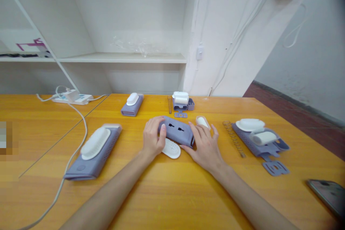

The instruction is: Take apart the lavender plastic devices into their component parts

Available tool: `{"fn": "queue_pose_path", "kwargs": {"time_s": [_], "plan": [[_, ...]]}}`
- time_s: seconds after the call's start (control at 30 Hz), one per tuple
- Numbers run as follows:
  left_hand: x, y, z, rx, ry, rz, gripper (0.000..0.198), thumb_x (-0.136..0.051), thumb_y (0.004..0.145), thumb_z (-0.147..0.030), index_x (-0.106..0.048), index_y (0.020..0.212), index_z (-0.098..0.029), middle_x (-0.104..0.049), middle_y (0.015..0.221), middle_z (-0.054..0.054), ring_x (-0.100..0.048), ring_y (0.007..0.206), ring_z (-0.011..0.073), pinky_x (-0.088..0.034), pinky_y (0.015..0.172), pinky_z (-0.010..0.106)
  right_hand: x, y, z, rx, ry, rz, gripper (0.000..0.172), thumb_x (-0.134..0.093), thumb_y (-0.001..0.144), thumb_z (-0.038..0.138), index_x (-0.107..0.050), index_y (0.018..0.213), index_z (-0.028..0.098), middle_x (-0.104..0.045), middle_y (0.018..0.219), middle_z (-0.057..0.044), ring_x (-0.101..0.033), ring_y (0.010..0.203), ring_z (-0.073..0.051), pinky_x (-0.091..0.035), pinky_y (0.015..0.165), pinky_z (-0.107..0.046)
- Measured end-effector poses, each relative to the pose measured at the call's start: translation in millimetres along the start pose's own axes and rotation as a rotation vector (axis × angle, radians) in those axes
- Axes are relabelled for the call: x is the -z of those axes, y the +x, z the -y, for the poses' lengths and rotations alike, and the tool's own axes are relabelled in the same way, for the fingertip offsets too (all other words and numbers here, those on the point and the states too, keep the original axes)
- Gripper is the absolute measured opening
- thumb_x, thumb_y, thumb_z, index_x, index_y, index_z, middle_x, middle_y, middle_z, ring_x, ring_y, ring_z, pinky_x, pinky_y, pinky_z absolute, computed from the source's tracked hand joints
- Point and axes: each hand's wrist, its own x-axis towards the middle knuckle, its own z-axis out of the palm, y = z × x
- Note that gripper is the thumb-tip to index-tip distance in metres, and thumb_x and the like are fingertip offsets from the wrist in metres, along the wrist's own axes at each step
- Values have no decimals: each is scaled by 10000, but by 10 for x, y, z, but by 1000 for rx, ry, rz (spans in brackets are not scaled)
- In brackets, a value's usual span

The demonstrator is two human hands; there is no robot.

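Note:
A purple plastic housing (178,133) with two dark keyhole-like slots lies between my hands in the middle of the table. My left hand (154,136) grips its left end, thumb on the near side and fingers over the far side. At the other end, my right hand (205,147) is closed around the right edge, with the thumb low at the near corner. A white oval piece with a studded face (171,148) lies partly under the housing, close to my left thumb. Just behind my right fingers is a white rounded piece (202,121), partly hidden.
On the left stand purple units with white oval tops, one near (94,152) and one farther (132,105). To the right lie a coil spring (234,139), a purple housing with white parts (250,136) and a flat purple plate (276,168). A phone (327,194), cable (84,129) and power strip (83,99) are also there.

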Motion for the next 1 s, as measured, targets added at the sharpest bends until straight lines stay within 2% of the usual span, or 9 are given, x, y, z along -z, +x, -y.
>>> {"fn": "queue_pose_path", "kwargs": {"time_s": [0.13, 0.3, 0.4, 0.53, 0.67, 0.83, 1.0], "plan": [[-47, 39, 69, 187, -56, -21, 299, -416, 916, -333, -512, 1154, -180, -604, 1174, 110, -550, 1128, 231, -423, 968, 406, 16, -2, -18, 27, 1, -34, 711, -644, 786, 465, -373, 1374, 171, -519, 1263, -159, -429, 1204, -315, -157, 1072, -573], [-83, 76, 85, 371, -173, 89, 406, -475, 891, -423, -454, 1230, -200, -624, 1172, 111, -597, 1081, 226, -456, 922, 380, -13, -11, -82, 84, 37, -88, 707, -637, 809, 380, -320, 1405, 170, -438, 1340, -169, -358, 1285, -319, -233, 1078, -564], [-77, 85, 74, 405, -175, 118, 433, -511, 867, -449, -465, 1222, -205, -649, 1119, 101, -620, 1015, 223, -466, 874, 366, -30, -18, -113, 112, 115, -122, 718, -623, 824, 344, -273, 1431, 186, -410, 1355, -171, -337, 1303, -325, -300, 1060, -568], [-53, 106, 83, 447, -149, 76, 440, -522, 846, -481, -517, 1174, -188, -679, 957, 54, -627, 870, 192, -464, 785, 323, -22, -35, -115, 152, 223, -146, 701, -582, 855, 242, -217, 1453, 230, -336, 1408, -165, -298, 1343, -312, -340, 1061, -558], [-21, 152, 120, 483, -223, 104, 419, -565, 800, -524, -619, 1034, -181, -674, 916, 26, -605, 817, 172, -449, 748, 285, -6, -45, -100, 187, 308, -152, 712, -579, 862, 223, -189, 1458, 253, -291, 1443, -159, -287, 1358, -296, -365, 1064, -530], [14, 199, 147, 554, -442, 214, 410, -624, 747, -535, -684, 902, -161, -691, 862, 40, -611, 795, 181, -456, 697, 266, -4, -19, -107, 92, 310, -253, 735, -610, 849, 274, -192, 1453, 258, -324, 1429, -153, -320, 1338, -305, -366, 1055, -548], [14, 173, 148, 572, -613, 371, 487, -696, 703, -495, -642, 1034, -142, -674, 836, 54, -622, 720, 160, -461, 597, 239, -33, -6, -115, -81, 247, -365, 733, -650, 814, 385, -274, 1423, 226, -457, 1293, -154, -442, 1215, -307, -411, 991, -519]]}}
